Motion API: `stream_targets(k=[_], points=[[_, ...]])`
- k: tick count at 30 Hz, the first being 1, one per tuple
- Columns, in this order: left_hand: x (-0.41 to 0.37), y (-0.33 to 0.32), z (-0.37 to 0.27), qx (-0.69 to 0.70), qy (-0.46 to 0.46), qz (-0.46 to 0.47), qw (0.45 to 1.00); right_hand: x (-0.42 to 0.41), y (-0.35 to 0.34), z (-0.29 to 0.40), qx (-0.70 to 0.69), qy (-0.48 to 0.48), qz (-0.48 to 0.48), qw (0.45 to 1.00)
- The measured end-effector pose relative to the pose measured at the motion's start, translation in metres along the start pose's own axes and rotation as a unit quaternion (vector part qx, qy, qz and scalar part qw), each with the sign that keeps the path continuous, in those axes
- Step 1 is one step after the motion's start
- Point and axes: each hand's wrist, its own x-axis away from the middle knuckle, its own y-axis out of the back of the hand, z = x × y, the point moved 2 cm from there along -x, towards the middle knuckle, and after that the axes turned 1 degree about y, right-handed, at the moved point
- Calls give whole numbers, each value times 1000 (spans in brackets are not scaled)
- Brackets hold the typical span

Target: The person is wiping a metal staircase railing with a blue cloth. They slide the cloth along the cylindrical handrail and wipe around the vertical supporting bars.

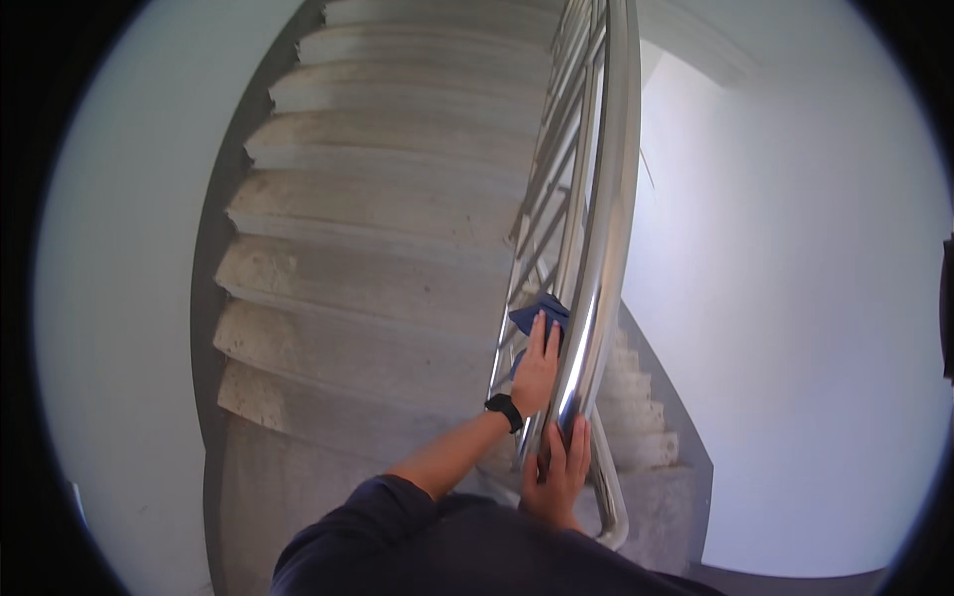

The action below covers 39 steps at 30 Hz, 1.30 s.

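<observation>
A stainless steel handrail (pixel 617 171) runs up the middle right of the head view, with thinner metal bars (pixel 553 179) beneath it. My left hand (pixel 535 372), with a black band on its wrist, presses a dark blue cloth (pixel 548 313) against the railing, just left of the handrail. Its fingers point up the stairs and lie over the cloth. Lower down, my right hand (pixel 559 473) rests on the handrail near its lower end, fingers spread over the metal. Whether its thumb wraps the rail is hard to tell.
Concrete steps (pixel 373 194) rise ahead, left of the railing. Another flight (pixel 633 402) shows beyond the rail at lower right. White walls (pixel 782 298) with a dark grey skirting band (pixel 200 313) stand on both sides. A bent rail end (pixel 613 514) lies near my right hand.
</observation>
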Motion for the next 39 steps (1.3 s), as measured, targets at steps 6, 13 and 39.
stream_targets(k=[6, 13, 39], points=[[112, 0, 17, 32, 28, 32, 999, 2, 2, 13, -20, 17, 19, 999], [124, -7, 18, -5, 5, 51, 999, 3, 1, 6, -17, 16, 17, 1000], [33, -13, 36, 2, 52, 9, 999, -5, 13, 25, -10, 22, -26, 999]])
